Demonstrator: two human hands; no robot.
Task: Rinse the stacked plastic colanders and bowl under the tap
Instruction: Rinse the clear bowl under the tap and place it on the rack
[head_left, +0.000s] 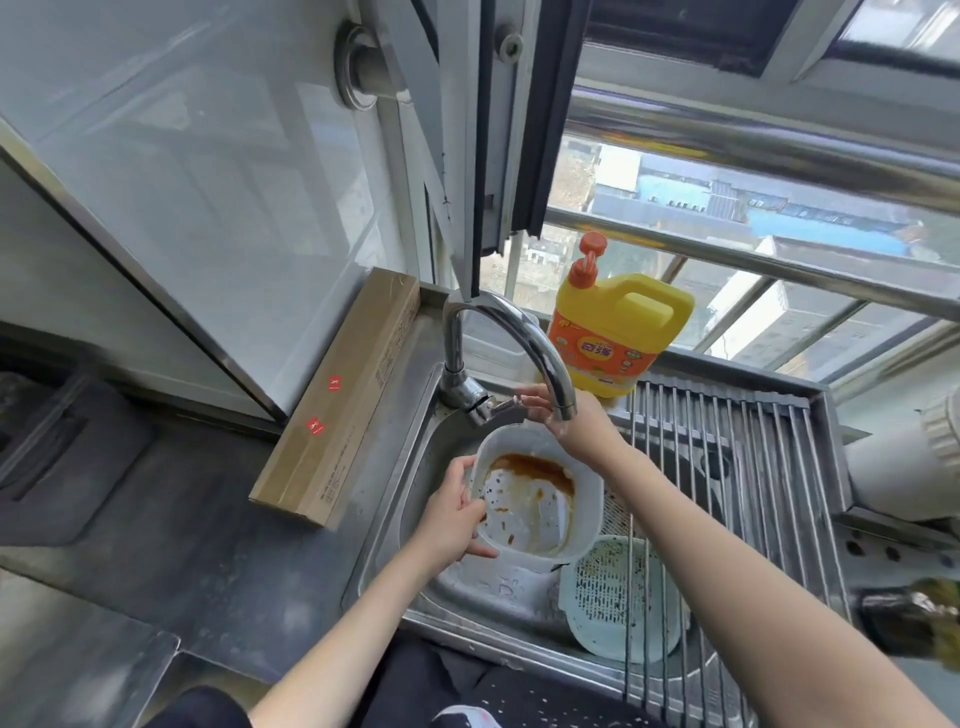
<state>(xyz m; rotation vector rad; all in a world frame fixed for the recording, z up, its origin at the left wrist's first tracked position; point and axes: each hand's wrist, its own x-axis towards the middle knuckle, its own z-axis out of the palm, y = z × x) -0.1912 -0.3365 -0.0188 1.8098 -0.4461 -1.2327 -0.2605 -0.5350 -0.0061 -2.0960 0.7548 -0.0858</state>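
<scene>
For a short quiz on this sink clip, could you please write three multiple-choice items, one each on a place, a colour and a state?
1. Where does the detergent bottle stand?
A. On the ledge behind the tap
B. Inside the sink
C. On the cardboard box

2. What colour is the residue in the held colander?
A. Green
B. Brown-orange
C. Blue

3. What is the right hand doing?
A. Resting on the drying rack
B. Holding the bottle
C. Reaching to the tap handle

Key: 1 A, the yellow bottle sits by the window behind the spout. 2 B, a brown-orange pool and specks line its base. 3 C, its fingers are at the lever while the left hand grips the colander's rim.
</scene>
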